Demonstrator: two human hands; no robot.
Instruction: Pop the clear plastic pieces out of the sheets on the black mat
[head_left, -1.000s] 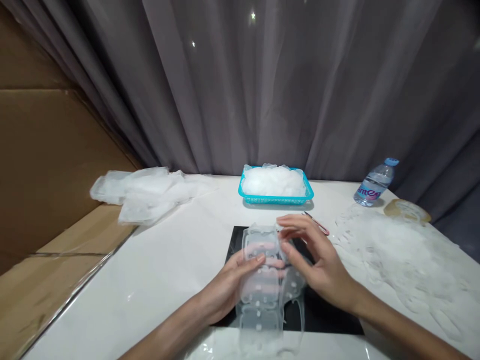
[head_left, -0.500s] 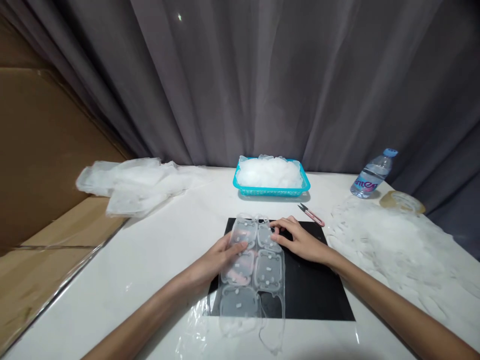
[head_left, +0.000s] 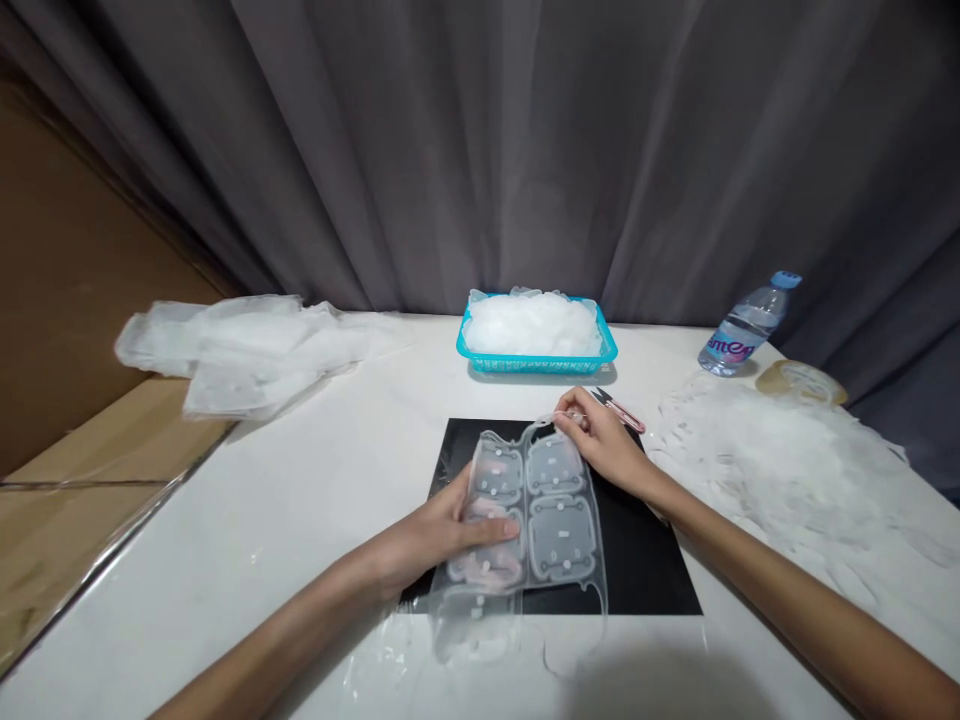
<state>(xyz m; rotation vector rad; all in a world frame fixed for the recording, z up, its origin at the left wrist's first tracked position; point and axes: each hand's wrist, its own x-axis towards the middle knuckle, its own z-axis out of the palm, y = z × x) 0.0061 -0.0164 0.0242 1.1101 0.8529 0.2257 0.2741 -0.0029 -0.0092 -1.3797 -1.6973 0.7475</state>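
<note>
A translucent moulded plastic sheet (head_left: 562, 540) of several rounded-square pieces, joined by thin strips, is held above a black mat (head_left: 645, 570). My left hand (head_left: 457, 520) grips its left side, thumb on top and fingers showing through from beneath. At the far edge, my right hand (head_left: 596, 430) pinches a thin translucent edge strip (head_left: 541, 422) that stands away from the pieces. Loose strips hang from the sheet's near right corner. Pink-handled thread snips (head_left: 628, 415) lie just beyond my right hand, partly hidden by it.
A blue basket (head_left: 536, 366) heaped with small translucent pieces stands at the back. Stacked sheets (head_left: 255, 350) lie at the left beside a cardboard box (head_left: 90, 430). On the right are a water bottle (head_left: 746, 325), a tape roll (head_left: 802, 380) and a pile of scrap strips (head_left: 795, 460).
My right hand has moved up, pulling a strip away from the sheet's far edge. The sheet has shifted slightly right, with my left thumb lower on it. The view has tilted a little.
</note>
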